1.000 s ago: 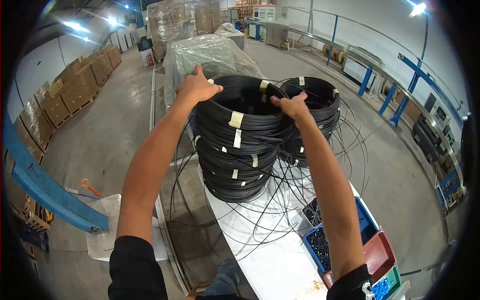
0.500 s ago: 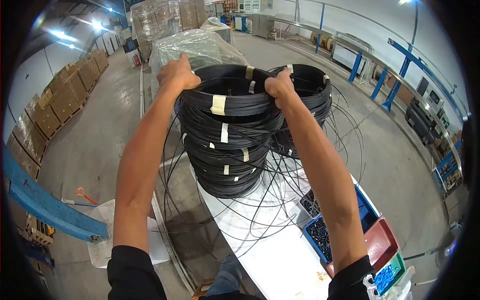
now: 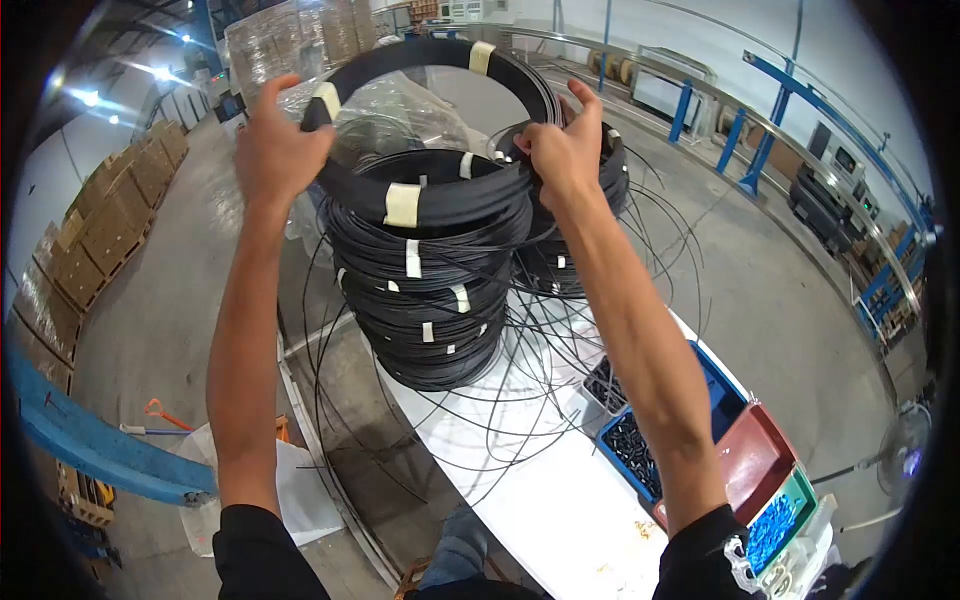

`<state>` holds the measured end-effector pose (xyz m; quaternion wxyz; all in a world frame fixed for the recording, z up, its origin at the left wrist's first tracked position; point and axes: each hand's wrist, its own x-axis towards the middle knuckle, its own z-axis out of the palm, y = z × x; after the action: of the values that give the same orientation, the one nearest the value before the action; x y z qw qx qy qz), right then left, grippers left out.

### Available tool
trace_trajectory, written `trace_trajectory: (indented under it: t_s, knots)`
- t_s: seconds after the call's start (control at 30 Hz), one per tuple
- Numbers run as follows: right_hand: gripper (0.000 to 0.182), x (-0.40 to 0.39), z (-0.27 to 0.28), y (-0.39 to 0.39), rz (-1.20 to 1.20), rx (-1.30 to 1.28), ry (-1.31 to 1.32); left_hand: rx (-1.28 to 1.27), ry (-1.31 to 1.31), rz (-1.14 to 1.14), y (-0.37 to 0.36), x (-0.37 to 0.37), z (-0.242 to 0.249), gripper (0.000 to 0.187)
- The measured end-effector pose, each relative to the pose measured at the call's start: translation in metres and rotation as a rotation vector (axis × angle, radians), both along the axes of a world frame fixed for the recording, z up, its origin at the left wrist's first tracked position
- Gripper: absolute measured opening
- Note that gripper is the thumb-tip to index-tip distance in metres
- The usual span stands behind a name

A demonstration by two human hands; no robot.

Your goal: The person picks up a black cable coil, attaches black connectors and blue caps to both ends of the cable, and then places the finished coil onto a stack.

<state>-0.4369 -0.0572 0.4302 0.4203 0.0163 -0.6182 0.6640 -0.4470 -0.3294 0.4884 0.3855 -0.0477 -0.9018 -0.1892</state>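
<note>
A coil of black cable (image 3: 402, 204), wrapped with pale tape, is tilted above the stack, its far side raised and its near side low over the top. My left hand (image 3: 280, 150) grips its left side, thumb against the rim and index finger stretched up. At the opposite side, my right hand (image 3: 565, 150) is closed on the rim, with one finger pointing up. Below stands a tall stack of similar coils (image 3: 425, 300), with loose cable ends hanging out. A second stack (image 3: 555, 265) rises behind it to the right, partly hidden by my right arm.
The stacks stand on a white table (image 3: 540, 510). At its right are a blue bin (image 3: 720, 390) with black parts, a red bin (image 3: 755, 460) and a green bin (image 3: 790, 520) holding blue parts. A blue beam (image 3: 110, 450) crosses the left. Plastic-wrapped boxes (image 3: 290, 50) stand behind.
The top coil has come up off the stack and tilted, its far side rising. Both hands have moved up with it, the left one also outward. The view has shifted slightly.
</note>
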Motion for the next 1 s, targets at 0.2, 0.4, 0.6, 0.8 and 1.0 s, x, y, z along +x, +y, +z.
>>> trace_trajectory:
  t_s: [0.2,0.4,0.6,0.8,1.0]
  knots:
    - [0.089,0.118,-0.031,-0.005,0.141,-0.223,0.249,1.144,0.040,-0.883,0.022,0.057,-0.086,0.091]
    - [0.085,0.266,-0.083,0.016,0.122,0.056,0.225,0.852,-0.111,-0.732,0.030,0.199,-0.122,0.084]
    - [0.069,0.439,-0.133,0.057,-0.075,0.007,0.070,0.581,-0.184,-0.873,0.030,0.350,-0.212,0.088]
    - [0.057,0.589,-0.248,0.030,-0.353,0.112,-0.078,0.671,-0.678,-0.969,0.027,0.450,-0.334,0.092]
    - [0.046,0.660,-0.289,0.024,-0.337,0.216,-0.307,0.898,-1.435,-1.330,-0.002,0.503,-0.407,0.095]
